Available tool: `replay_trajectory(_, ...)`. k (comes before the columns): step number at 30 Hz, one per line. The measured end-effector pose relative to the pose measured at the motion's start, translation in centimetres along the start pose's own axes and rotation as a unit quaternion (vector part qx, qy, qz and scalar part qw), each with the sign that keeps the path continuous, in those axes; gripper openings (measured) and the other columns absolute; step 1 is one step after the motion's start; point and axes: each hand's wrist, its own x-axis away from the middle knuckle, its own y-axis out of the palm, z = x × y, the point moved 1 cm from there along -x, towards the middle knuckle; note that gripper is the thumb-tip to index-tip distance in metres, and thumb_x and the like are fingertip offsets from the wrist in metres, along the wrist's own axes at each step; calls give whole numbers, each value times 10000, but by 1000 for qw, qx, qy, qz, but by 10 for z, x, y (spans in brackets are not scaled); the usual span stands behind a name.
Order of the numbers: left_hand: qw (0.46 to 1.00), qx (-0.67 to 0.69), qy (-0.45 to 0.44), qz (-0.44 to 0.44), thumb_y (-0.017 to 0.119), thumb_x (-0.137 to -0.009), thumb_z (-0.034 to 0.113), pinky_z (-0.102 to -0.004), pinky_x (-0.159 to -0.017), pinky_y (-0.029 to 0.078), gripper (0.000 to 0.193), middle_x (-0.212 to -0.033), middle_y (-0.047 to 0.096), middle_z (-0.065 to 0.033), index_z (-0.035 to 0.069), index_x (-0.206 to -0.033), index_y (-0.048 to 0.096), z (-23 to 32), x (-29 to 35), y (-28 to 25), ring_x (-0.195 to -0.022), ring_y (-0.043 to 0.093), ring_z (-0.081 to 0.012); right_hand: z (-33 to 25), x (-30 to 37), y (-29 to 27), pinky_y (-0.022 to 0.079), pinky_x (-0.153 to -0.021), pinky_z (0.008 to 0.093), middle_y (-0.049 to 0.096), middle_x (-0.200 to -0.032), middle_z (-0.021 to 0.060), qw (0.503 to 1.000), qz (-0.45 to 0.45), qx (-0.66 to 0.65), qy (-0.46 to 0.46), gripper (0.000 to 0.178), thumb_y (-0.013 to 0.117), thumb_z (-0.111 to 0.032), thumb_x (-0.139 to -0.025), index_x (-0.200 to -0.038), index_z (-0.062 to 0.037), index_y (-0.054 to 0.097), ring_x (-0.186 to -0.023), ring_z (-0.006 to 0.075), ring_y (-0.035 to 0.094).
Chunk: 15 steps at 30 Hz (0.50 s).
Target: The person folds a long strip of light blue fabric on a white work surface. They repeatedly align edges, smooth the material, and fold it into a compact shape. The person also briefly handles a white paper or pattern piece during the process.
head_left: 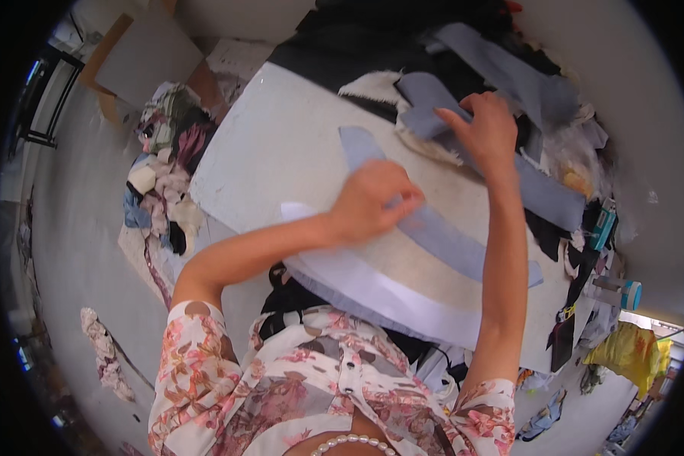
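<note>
My left hand [376, 199] is over the pale board [239, 144], its thumb and fingertips pinched together. Whatever may be between them is too small to make out. Beneath it lies a long blue-grey fabric strip [452, 243], slightly curved. My right hand [490, 133] hovers at a blue-grey fabric piece [425, 95] on the far right of the board, thumb and fingers apart. Close to me, a white curved piece [387, 292] lies along the board's near edge, with blue-grey fabric showing under its rim.
Black fabric [319, 57] covers the far end, with a blurred blue-grey piece [509, 72] on it. Cloth scraps [171, 175] are heaped left of the board. At right are a teal box [603, 226], a plastic bag [577, 156] and a yellow bag [623, 351].
</note>
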Motion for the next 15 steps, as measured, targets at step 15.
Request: replay_trajectory(15,657,658,-358,-80,641,-932,406,-375,-954,442,564,-1288,534,-2,109,-1371,447,25,-61,67,-1192,481,-122,41,12,-50,448,-712,184,644,-825,-32,834,-139,-528,76,103,678,-103,-901,-970,-29,692,-766,33,562)
